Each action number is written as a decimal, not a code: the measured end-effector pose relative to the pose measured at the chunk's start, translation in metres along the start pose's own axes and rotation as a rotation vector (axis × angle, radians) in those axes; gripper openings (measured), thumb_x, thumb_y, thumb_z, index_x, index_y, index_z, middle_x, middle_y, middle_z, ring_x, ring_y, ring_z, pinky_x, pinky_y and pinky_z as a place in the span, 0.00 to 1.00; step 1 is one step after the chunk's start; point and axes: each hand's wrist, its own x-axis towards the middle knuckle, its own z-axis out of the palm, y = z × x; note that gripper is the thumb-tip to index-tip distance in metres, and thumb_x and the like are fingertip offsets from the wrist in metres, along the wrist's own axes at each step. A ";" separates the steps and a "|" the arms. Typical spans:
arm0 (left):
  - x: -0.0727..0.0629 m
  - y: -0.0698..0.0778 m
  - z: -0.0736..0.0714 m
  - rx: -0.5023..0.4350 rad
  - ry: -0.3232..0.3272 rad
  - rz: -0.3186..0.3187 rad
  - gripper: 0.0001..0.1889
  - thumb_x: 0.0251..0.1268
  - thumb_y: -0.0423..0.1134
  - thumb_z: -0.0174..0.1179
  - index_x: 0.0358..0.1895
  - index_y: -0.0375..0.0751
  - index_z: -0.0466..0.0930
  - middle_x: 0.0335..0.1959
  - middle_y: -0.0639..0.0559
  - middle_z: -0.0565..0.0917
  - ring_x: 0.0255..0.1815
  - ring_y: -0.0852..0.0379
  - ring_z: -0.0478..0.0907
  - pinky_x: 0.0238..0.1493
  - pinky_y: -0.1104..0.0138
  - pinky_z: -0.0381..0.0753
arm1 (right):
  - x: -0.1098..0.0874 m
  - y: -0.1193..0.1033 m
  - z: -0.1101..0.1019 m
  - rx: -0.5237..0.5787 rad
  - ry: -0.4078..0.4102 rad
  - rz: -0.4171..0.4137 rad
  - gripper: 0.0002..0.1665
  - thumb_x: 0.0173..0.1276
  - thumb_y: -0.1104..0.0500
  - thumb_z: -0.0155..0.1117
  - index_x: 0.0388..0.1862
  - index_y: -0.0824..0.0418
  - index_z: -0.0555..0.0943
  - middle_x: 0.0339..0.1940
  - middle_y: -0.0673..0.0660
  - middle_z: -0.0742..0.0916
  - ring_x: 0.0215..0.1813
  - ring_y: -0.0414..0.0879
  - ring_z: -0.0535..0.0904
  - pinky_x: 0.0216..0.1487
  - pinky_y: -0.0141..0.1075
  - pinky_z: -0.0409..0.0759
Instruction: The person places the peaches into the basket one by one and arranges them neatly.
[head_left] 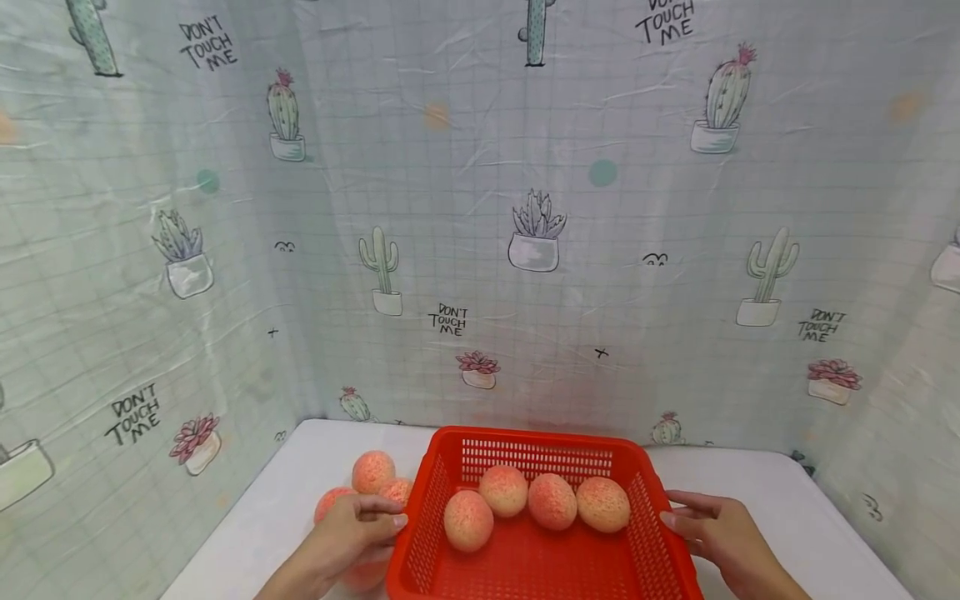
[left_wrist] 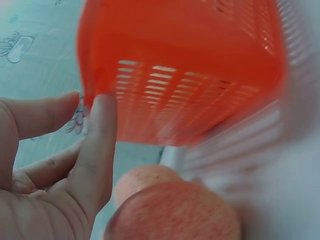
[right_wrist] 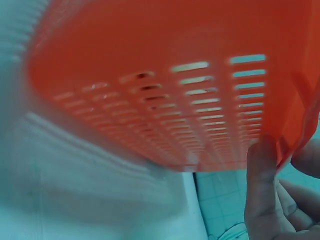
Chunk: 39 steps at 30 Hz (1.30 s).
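Note:
A red plastic basket (head_left: pixel 525 567) with slotted walls stands on the white table. Several peaches, one of them this peach (head_left: pixel 468 521), lie inside, mostly along its far side. At the basket's left rim is my left hand (head_left: pixel 348 533), thumb by the edge and a finger against the outer wall. My right hand (head_left: pixel 720 529) pinches the opposite rim, its thumb over the edge and a finger on the outside wall. Close beside and partly behind the left hand, more peaches (head_left: pixel 373 472) sit outside the basket; in the left wrist view a peach (left_wrist: pixel 175 212) lies below that hand.
White table surface (head_left: pixel 780 492) extends right of the basket. Behind and at both sides hangs a pale sheet (head_left: pixel 450 167) printed with cacti and lettering, close to the table's back edge.

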 end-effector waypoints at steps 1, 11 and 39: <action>-0.002 0.000 -0.001 0.006 0.007 0.019 0.25 0.71 0.38 0.67 0.61 0.20 0.76 0.42 0.47 0.90 0.41 0.53 0.90 0.46 0.57 0.92 | -0.001 0.001 -0.001 0.014 -0.001 0.009 0.43 0.72 0.57 0.70 0.76 0.76 0.64 0.56 0.70 0.88 0.45 0.49 0.89 0.53 0.53 0.90; -0.012 0.014 -0.020 0.041 0.147 0.065 0.26 0.68 0.36 0.69 0.63 0.23 0.77 0.41 0.48 0.88 0.41 0.56 0.87 0.46 0.61 0.92 | -0.006 0.009 -0.014 0.060 -0.012 0.094 0.48 0.72 0.54 0.70 0.79 0.75 0.59 0.70 0.75 0.78 0.44 0.46 0.88 0.52 0.53 0.90; 0.024 -0.047 -0.057 0.430 0.491 -0.019 0.41 0.57 0.48 0.77 0.72 0.33 0.72 0.69 0.29 0.77 0.66 0.33 0.79 0.64 0.43 0.83 | 0.009 0.011 -0.003 0.132 -0.030 0.115 0.47 0.71 0.57 0.71 0.80 0.71 0.59 0.59 0.72 0.87 0.42 0.48 0.89 0.49 0.53 0.91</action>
